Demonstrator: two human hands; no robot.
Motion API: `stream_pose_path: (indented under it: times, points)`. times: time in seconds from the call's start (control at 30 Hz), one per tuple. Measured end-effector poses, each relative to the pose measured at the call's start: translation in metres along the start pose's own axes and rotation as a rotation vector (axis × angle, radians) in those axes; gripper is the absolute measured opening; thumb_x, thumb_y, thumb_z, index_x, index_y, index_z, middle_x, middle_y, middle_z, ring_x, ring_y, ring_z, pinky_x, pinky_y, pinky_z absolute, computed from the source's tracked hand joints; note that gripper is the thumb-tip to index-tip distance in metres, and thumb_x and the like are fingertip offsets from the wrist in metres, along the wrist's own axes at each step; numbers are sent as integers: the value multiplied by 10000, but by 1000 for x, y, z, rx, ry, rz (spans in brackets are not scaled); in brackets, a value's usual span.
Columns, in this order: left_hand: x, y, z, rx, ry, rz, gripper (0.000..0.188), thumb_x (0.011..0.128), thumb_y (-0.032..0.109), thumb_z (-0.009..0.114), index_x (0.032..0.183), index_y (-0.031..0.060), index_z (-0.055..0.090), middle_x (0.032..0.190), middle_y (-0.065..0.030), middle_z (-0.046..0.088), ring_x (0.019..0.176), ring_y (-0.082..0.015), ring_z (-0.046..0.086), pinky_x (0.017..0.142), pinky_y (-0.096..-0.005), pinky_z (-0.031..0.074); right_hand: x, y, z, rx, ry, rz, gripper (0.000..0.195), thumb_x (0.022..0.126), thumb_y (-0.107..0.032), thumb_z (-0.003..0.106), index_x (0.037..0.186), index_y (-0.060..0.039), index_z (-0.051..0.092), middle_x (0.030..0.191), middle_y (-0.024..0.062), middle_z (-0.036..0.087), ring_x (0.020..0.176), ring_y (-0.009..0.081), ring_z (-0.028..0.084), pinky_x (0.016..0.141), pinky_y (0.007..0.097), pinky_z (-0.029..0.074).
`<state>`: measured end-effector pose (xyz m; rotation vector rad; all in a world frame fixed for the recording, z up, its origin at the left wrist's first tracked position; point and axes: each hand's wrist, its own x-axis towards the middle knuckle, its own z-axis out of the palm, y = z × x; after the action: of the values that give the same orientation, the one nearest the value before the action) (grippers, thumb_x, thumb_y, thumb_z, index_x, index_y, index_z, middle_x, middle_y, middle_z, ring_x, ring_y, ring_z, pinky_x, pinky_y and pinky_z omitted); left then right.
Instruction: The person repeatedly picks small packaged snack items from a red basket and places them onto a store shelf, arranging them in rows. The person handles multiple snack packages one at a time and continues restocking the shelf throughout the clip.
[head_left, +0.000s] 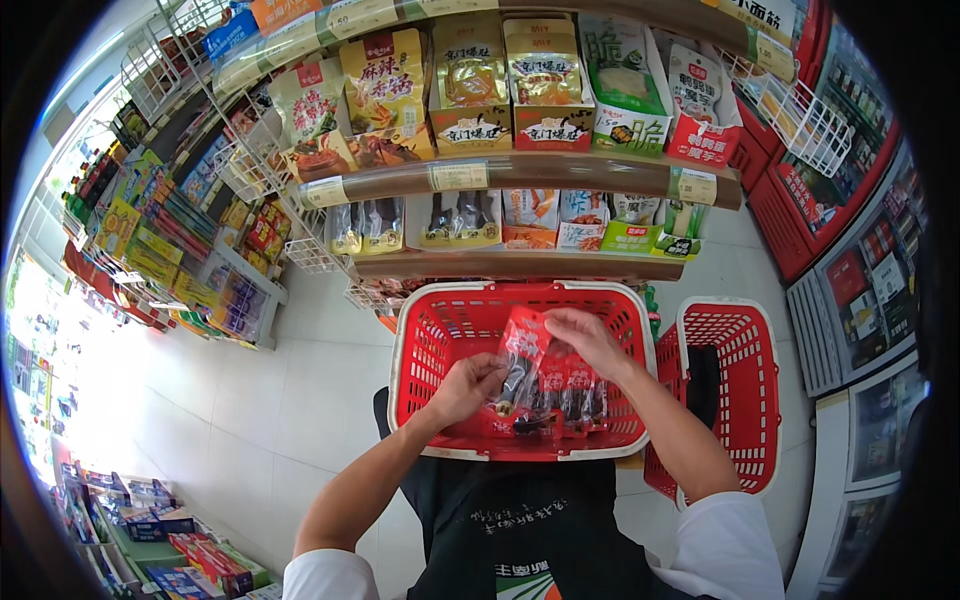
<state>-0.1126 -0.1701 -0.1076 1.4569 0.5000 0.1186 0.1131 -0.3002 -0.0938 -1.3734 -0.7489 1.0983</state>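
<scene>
A snack packet, red at the top with a clear lower part showing dark contents, is held tilted over a red plastic shopping basket. My left hand pinches its lower left edge. At the upper right corner, my right hand grips the same packet. Several similar red-topped packets lie in the basket below, towards its right front. The basket has a pale rim and slotted walls, and it sits just in front of my body. Part of the pile is hidden behind the held packet.
Beyond the basket rises a snack shelf with boxed packets. A second red basket stands on the right, near red-framed drink coolers. Racks of goods line the left, with cartons low at the front left.
</scene>
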Motion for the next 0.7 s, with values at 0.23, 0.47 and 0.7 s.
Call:
stream_pose_path:
  times: [0.23, 0.47, 0.7]
  points:
    - [-7, 7, 4, -68, 109, 153, 205, 1028, 73, 562, 1209, -18, 593, 1006, -47, 704, 916, -75, 629, 797, -240, 514, -17, 2, 35, -181, -79, -83, 209, 1002, -195, 642, 1000, 7, 698, 892, 36, 714, 782, 75, 656, 682, 239, 536]
    - [-21, 47, -2, -48, 271, 216, 331, 1001, 26, 579, 1320, -22, 506, 1007, -103, 721, 958, -125, 679, 789, -272, 555, -12, -42, 61, -156, -46, -280, 386, 976, -45, 632, 1337, 21, 510, 998, 69, 702, 896, 107, 669, 770, 256, 536]
    - [9, 92, -31, 131, 587, 602, 426, 957, 51, 647, 1356, -4, 507, 1343, -152, 574, 1180, -210, 606, 925, -332, 529, 80, -90, 80, -201, 125, -477, 607, 924, 2, 669, 1451, -15, 367, 894, 72, 674, 837, 119, 652, 755, 276, 529]
